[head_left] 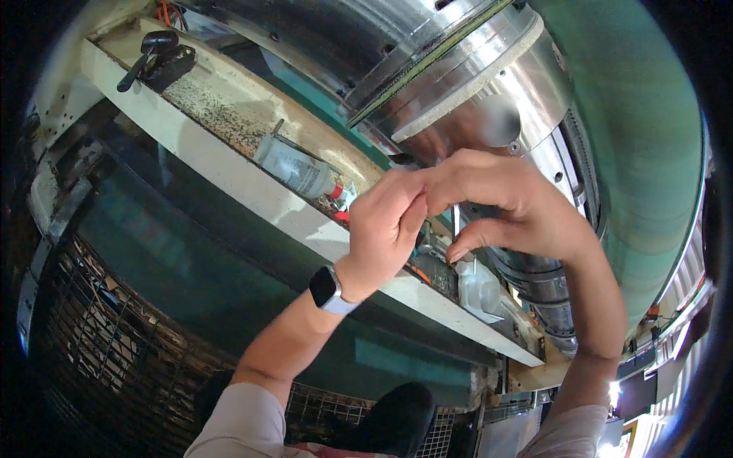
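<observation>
My left hand (385, 225), with a dark-faced watch (325, 286) on its wrist, is raised in front of a shiny metal cylinder (466, 91). Its fingers are bent and its thumb is pressed to them; anything inside is hidden. My right hand (508, 191) arches in from the right, its bent fingers meeting the left hand at the fingertips. The right thumb stands apart from the fingers, and I see nothing gripped in that gap. Behind the hands, a clear bottle with a red collar (301, 168) lies on a cream ledge (217, 175).
A black-handled tool (149, 61) rests at the ledge's far left. A translucent plastic container (479, 286) sits near its right end. A large green curved roll (641, 153) rises on the right. Wire grating (122, 336) lies below left.
</observation>
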Demonstrator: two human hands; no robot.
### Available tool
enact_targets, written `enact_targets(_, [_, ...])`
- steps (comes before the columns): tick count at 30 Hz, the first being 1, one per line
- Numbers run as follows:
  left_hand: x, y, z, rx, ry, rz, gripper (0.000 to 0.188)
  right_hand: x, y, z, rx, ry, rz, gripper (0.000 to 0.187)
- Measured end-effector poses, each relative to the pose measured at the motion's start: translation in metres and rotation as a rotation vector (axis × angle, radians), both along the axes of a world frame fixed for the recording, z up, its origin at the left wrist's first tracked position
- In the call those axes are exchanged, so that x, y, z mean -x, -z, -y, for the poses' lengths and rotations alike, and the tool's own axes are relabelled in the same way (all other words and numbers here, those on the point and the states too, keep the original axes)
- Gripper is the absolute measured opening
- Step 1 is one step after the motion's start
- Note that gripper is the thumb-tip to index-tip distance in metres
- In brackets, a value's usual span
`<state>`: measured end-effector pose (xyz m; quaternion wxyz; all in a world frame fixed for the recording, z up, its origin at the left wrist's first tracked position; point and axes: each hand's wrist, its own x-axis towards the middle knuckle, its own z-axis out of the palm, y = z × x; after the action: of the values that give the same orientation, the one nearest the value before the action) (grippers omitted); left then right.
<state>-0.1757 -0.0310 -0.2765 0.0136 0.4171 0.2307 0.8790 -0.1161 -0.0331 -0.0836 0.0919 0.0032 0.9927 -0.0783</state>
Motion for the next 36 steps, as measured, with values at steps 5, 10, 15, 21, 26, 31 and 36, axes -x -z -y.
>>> enact_targets(5, [-0.027, 0.01, 0.025, 0.071, 0.667, 0.385, 0.029, -0.028, 0.01, 0.013, -0.159, 0.112, -0.168, 0.045])
enact_targets(10, [-0.041, 0.006, 0.031, 0.017, 0.788, 0.394, 0.044, -0.04, 0.026, 0.019, -0.331, -0.006, -0.214, 0.043])
enact_targets(15, [-0.042, 0.01, 0.031, 0.146, 0.105, -0.019, 0.051, -0.045, 0.022, 0.019, -0.401, -0.053, -0.211, 0.04])
enact_targets(21, [-0.037, 0.007, 0.033, 0.148, -0.011, -0.108, 0.054, -0.042, 0.006, 0.034, -0.397, -0.068, -0.172, 0.041])
enact_targets(26, [-0.02, 0.006, 0.03, 0.114, -0.061, -0.108, 0.054, -0.027, 0.011, 0.029, -0.43, -0.072, -0.192, 0.04])
enact_targets(31, [-0.019, 0.009, 0.021, 0.14, 0.035, -0.067, 0.05, -0.021, 0.018, 0.022, -0.367, 0.025, -0.232, 0.043])
enact_targets(36, [-0.015, 0.003, 0.024, 0.219, 0.02, -0.164, 0.045, -0.009, 0.028, 0.012, -0.447, -0.072, -0.451, 0.019])
